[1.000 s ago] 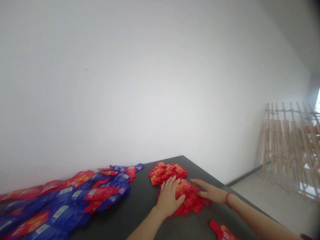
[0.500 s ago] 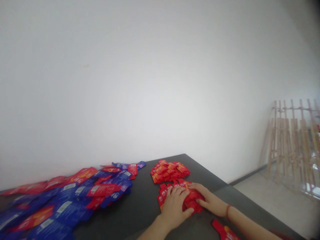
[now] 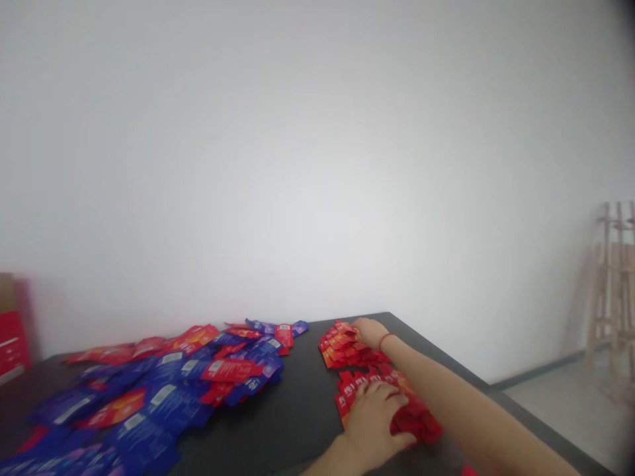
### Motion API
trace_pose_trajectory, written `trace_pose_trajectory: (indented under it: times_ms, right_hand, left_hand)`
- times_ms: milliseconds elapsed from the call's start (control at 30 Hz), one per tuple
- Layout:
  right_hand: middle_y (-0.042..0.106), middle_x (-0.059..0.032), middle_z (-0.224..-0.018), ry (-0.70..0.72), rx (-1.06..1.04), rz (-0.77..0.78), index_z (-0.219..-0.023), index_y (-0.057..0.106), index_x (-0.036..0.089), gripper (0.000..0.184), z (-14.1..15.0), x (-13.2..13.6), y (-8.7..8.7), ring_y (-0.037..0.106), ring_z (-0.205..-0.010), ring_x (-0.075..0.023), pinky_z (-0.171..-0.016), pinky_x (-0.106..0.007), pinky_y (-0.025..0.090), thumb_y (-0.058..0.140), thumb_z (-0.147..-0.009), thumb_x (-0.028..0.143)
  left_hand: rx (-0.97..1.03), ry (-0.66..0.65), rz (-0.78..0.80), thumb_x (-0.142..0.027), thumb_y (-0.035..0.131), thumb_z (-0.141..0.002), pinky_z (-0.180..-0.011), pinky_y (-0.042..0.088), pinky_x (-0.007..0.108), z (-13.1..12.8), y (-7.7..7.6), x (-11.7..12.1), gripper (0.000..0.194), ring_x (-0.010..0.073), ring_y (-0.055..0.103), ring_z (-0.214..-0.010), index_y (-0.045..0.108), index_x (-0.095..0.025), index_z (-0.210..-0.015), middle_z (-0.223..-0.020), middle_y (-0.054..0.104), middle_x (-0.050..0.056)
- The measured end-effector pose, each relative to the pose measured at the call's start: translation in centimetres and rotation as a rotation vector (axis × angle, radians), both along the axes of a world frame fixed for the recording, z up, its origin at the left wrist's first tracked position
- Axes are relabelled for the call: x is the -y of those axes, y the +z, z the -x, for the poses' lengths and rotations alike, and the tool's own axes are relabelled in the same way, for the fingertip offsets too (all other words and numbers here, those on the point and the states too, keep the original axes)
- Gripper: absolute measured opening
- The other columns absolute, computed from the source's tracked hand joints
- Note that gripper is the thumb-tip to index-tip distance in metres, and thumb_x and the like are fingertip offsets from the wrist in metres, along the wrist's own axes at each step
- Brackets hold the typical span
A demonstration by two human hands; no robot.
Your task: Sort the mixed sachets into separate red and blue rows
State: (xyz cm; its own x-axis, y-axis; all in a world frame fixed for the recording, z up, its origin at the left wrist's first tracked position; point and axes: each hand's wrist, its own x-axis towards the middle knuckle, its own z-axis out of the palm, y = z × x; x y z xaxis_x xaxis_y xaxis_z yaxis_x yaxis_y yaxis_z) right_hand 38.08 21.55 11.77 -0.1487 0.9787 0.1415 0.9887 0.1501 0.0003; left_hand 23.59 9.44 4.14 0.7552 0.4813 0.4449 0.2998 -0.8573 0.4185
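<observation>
As the nearer pile of red packets (image 3: 415,420) is covered by the spread left hand (image 3: 376,421), the farther red pile (image 3: 341,348) on the black table (image 3: 302,403) is reached by the right hand (image 3: 372,332), held apart; whether anything is pinched there cannot be told.

Wooden frames (image 3: 618,284) stand before a white wall (image 3: 297,165).
</observation>
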Motion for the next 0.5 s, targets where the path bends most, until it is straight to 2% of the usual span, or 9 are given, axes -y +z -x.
trace_pose_trajectory:
  times_ms: [100, 233, 367, 500]
  right_hand:
    - [0.057, -0.0075, -0.119, -0.029, 0.063, 0.053, -0.118, 0.055, 0.018, 0.032, 1.9, -3.6, -1.2, 0.059, -0.099, -0.0204, -0.083, -0.041, 0.051, 0.055, -0.09, 0.035]
    - [0.057, -0.0072, -0.12, -0.009, 0.095, 0.091, -0.117, 0.055, 0.019, 0.03, 2.4, -5.6, -2.8, 0.059, -0.099, -0.0201, -0.083, -0.041, 0.051, 0.055, -0.091, 0.035]
    - [0.057, -0.0079, -0.12, 0.034, 0.059, 0.073, -0.116, 0.056, 0.019, 0.03, 1.4, -5.8, -3.4, 0.059, -0.1, -0.02, -0.084, -0.04, 0.051, 0.055, -0.091, 0.034]
    - [0.057, -0.0076, -0.12, 0.07, -0.001, 0.04, -0.115, 0.056, 0.021, 0.028, -0.3, -4.2, -3.2, 0.059, -0.099, -0.0194, -0.084, -0.039, 0.051, 0.054, -0.091, 0.034]
  left_hand:
    - [0.0, -0.013, -0.012, -0.056, 0.065, -0.075, -0.105, 0.029, 0.048, 0.0, 0.0, 0.2, 0.058, 0.028, 0.046, -0.117, 0.05, -0.034, -0.127, -0.13, 0.054, 0.0]
    - [0.041, 0.019, -0.012, -0.058, 0.061, -0.077, -0.103, 0.03, 0.05, -0.2, 0.1, 0.6, 0.064, 0.0335, 0.043, -0.12, 0.042, -0.036, -0.135, -0.138, 0.048, 0.002]
    - [0.004, 0.019, -0.014, -0.057, 0.06, -0.079, -0.102, 0.03, 0.052, 0.0, 0.4, 0.6, 0.062, 0.0345, 0.043, -0.119, 0.043, -0.037, -0.135, -0.136, 0.049, 0.002]
    - [-0.036, -0.012, 0.006, -0.058, 0.059, -0.079, -0.106, 0.025, 0.052, 0.3, 0.4, 0.7, 0.056, 0.031, 0.044, -0.119, 0.049, -0.035, -0.13, -0.129, 0.054, 0.002]
